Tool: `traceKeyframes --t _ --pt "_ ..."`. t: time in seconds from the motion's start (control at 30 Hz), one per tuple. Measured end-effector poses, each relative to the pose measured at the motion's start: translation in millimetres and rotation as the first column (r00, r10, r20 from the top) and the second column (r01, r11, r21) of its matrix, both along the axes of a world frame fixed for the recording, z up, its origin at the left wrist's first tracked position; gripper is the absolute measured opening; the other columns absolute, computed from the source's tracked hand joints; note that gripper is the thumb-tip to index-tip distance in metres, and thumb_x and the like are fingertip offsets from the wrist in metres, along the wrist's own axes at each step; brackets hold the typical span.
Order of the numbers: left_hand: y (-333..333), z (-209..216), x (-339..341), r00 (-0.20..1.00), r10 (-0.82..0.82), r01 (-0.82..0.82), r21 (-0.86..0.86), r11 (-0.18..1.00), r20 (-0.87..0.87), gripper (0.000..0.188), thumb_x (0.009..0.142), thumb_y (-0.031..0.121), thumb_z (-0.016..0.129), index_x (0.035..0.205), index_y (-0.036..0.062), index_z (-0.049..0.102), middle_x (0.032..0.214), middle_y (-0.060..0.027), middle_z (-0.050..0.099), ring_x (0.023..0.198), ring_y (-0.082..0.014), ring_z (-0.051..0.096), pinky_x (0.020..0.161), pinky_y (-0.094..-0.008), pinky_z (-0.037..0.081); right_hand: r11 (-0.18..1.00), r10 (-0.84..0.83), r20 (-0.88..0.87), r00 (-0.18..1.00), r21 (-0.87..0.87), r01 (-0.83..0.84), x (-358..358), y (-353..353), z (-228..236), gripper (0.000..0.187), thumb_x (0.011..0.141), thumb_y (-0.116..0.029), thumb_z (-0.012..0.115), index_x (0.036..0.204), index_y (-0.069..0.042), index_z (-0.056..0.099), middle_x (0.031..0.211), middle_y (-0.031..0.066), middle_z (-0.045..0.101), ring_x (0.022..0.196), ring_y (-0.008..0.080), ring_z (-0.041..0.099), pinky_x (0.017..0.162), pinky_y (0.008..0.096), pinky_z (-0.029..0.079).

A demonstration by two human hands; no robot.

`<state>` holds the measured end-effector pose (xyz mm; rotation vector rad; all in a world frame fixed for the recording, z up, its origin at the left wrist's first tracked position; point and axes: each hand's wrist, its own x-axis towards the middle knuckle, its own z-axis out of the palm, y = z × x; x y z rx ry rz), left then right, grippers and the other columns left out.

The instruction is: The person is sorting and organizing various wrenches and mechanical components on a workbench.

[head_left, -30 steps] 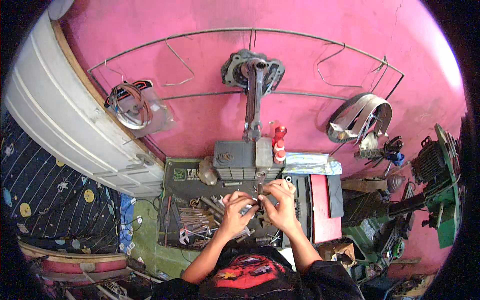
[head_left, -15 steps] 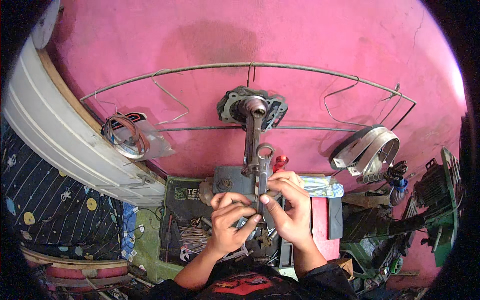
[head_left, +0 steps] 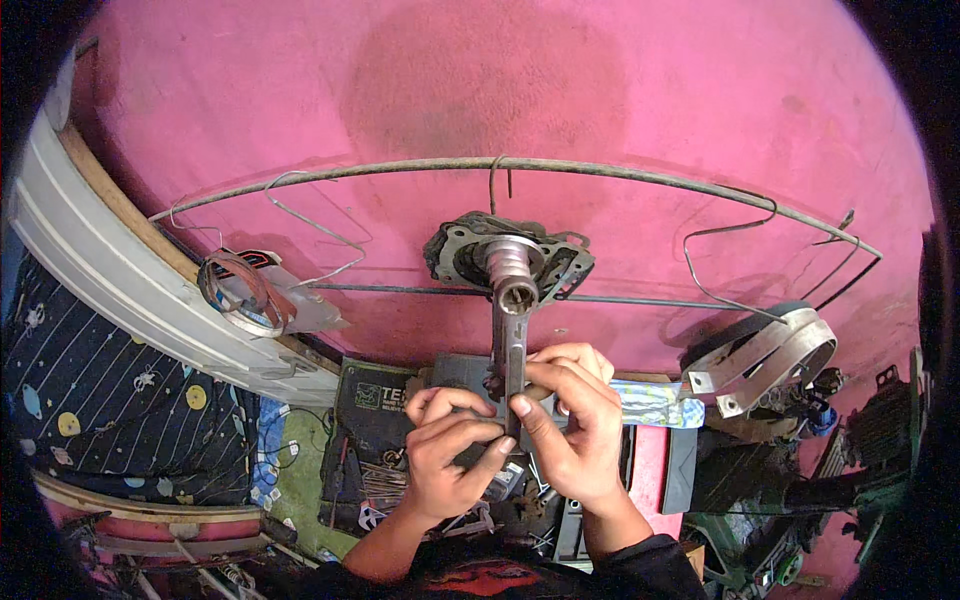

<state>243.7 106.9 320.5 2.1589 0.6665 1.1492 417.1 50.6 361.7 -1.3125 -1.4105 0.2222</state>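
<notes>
Head view, looking down: both hands raised together just below picture centre, clasped about a dull grey metal connecting rod with a ring-shaped upper eye. Left hand curled closed low on the rod's shank, fingers folded over, thumb pressed across. Right hand wrapped shut around the same shank from the other side, thumb tip flat against the metal. Rod held upright, its round eye overlapping in the picture a grimy cast-metal engine cylinder block with a ribbed pale bore, hung on a bent rusty wire rail against a matt pink plaster wall. Beneath the wrists, an open dark toolbox tray crowded with oily sockets and spanners. To the right, curved shiny steel bands. To the left, a white corrugated panel.
</notes>
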Motion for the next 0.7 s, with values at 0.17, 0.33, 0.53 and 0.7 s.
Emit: traceKeyframes --t 0.17,0.33,0.53,0.7 --pt "7 -11 5 0.999 0.04 -0.04 -0.028 0.999 -0.02 0.012 0.081 0.012 0.084 0.091 0.0087 0.077 0.092 -0.0037 0.075 0.099 -0.0213 0.069 0.099 -0.0405 0.036 1.0 -0.01 -0.005 1.0 0.026 0.01 1 8 -12 0.024 0.083 -0.01 0.081 0.105 0.0 0.076 0.092 0.0083 0.073 0.099 0.0282 0.065 0.094 0.0401 0.04" --pt "15 -26 7 0.996 0.09 -0.09 -0.05 0.995 -0.006 0.013 0.082 0.011 0.083 0.094 0.0084 0.077 0.092 -0.0038 0.074 0.097 -0.0225 0.068 0.097 -0.0403 0.037 0.998 -0.059 0.035 0.998 0.016 0.059 -1 12 -19 0.023 0.083 -0.009 0.081 0.104 -0.002 0.076 0.095 0.0085 0.074 0.1 0.0278 0.066 0.095 0.0405 0.04" --pt "16 -40 11 0.988 0.152 -0.15 -0.085 0.985 0.02 0.017 0.084 0.011 0.082 0.1 0.0085 0.077 0.097 -0.0047 0.074 0.102 -0.0247 0.067 0.097 -0.0419 0.04 0.982 -0.18 0.155 0.971 -0.031 0.187 -9 5 -24 0.023 0.083 -0.009 0.081 0.105 -0.005 0.076 0.099 0.0072 0.074 0.102 0.0268 0.065 0.098 0.0404 0.038" --pt "9 -46 10 0.985 0.175 -0.173 -0.076 0.982 0.013 0.022 0.085 0.011 0.081 0.106 0.0089 0.077 0.103 -0.0054 0.074 0.106 -0.0257 0.066 0.099 -0.0418 0.042 0.96 -0.265 0.195 0.944 -0.04 0.278 -16 -5 -29 0.028 0.084 -0.008 0.08 0.111 -0.007 0.075 0.103 0.0065 0.075 0.106 0.0262 0.064 0.101 0.0407 0.036"
